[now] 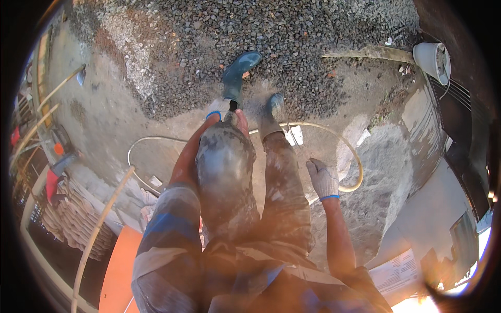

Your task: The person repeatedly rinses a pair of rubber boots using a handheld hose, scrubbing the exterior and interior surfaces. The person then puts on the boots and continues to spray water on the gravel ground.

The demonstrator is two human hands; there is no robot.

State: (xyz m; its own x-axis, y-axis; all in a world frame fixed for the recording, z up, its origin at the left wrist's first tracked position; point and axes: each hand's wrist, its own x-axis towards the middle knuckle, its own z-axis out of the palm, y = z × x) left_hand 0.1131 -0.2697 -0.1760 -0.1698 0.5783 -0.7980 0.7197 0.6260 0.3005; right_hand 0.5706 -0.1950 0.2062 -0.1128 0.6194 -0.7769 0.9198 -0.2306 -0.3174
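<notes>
- Green boot (240, 75) beyond the hose (359, 160), apparently being adjusted: left hand (223, 106) at its top (fingers' grip unclear).
- Right hand (323, 179) inside the hose's curve, fingers curled, contents unclear.
- Tugging would need firm hold.

Gravel (313, 36) spread ahead of the rubber boots (237, 77)
A hose (360, 168) is looped to both sides of the legs (284, 193); a bucket (428, 58) is set right, beside a plank (378, 52); poles (94, 235) are placed left.
</notes>
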